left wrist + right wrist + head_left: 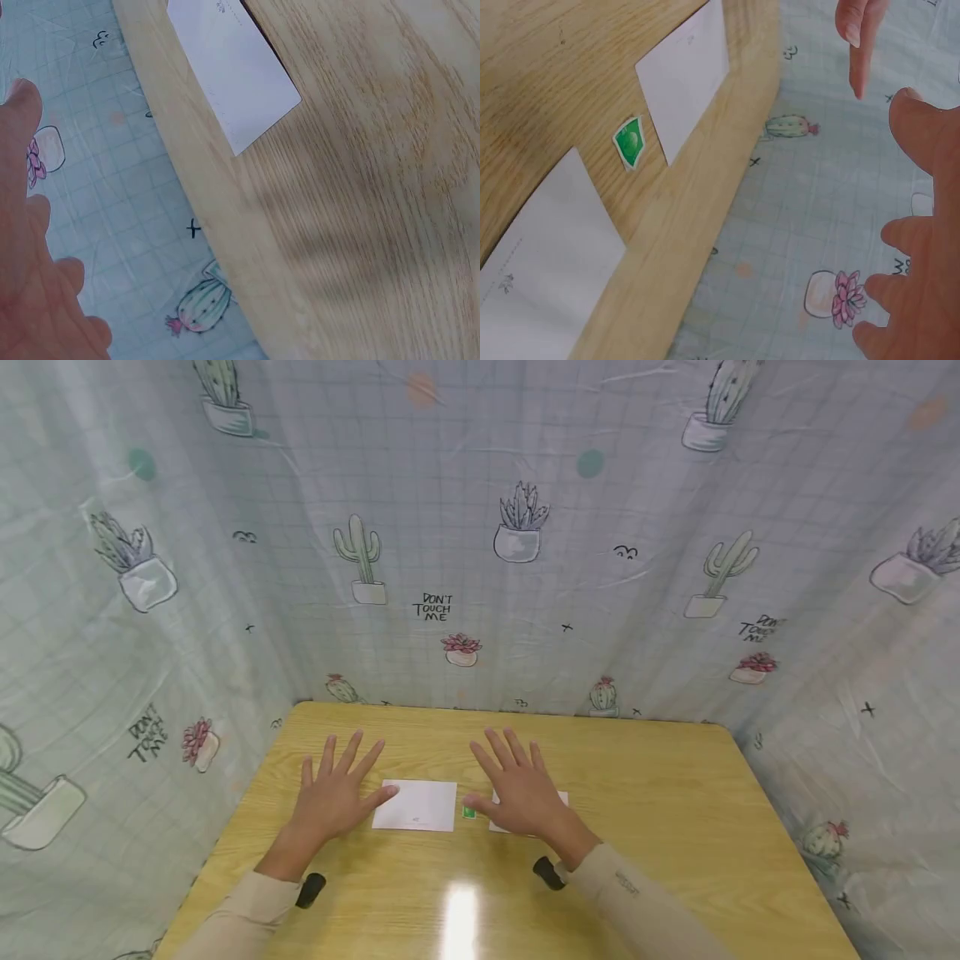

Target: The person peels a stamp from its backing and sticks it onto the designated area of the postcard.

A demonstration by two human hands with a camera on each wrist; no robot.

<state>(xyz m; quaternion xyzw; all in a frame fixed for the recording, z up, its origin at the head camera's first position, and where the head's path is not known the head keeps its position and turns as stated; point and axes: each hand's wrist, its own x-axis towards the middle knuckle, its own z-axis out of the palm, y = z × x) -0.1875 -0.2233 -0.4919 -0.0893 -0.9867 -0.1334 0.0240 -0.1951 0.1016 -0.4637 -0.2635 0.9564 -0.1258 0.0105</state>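
Both hands hover over the wooden table with fingers spread and nothing in them. My left hand [330, 806] is just left of a white paper rectangle [416, 806], like an envelope or card, with small faint print near one edge. My right hand [521, 793] hangs above a second white paper rectangle [555, 255] and hides much of it in the head view. Between the two papers lies a small green piece with a white border [629, 142], like a stamp or sticker. The tip of my right thumb is nearest to it in the head view.
The yellow wooden table [660, 827] ends at a cactus-print curtain [465, 527] at the back and along both sides. A bright light reflection lies on the table's near part. Black devices [311, 890] are strapped at both wrists.
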